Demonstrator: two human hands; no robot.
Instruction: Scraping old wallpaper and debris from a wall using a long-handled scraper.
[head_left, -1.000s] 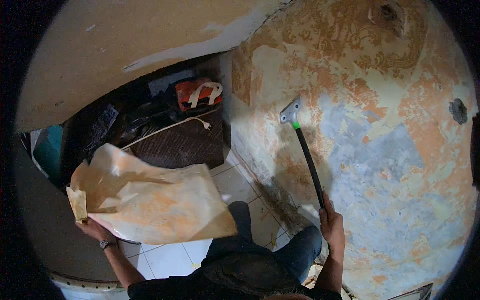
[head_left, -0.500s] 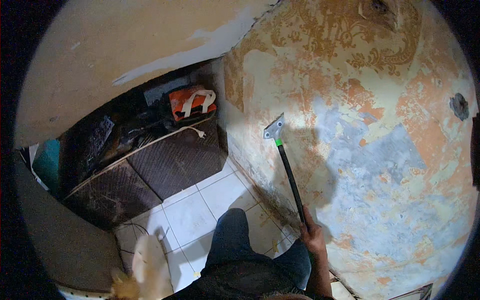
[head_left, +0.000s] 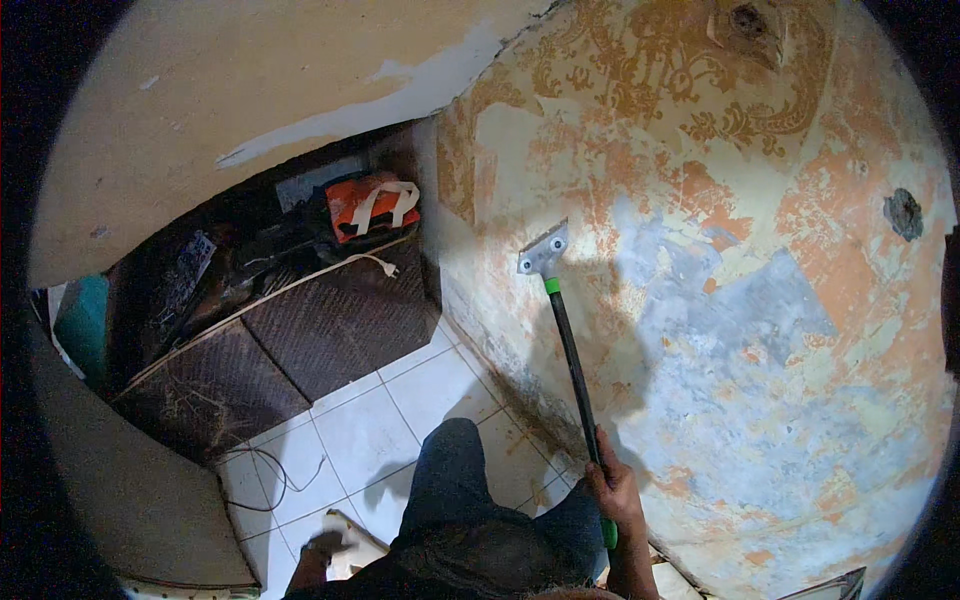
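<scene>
Fingers (head_left: 606, 482) wrapped on scraper (head_left: 570, 350) handle, blade edge — wall (head_left: 760, 330).

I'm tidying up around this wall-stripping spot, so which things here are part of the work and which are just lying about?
In use:
- long-handled scraper, blade against the wall
- right hand gripping its handle
- partly stripped wall
- left hand by a torn paper piece on the floor

Lying about:
- orange bag
- white cable
- dark woven panels
- thin black cord
</scene>
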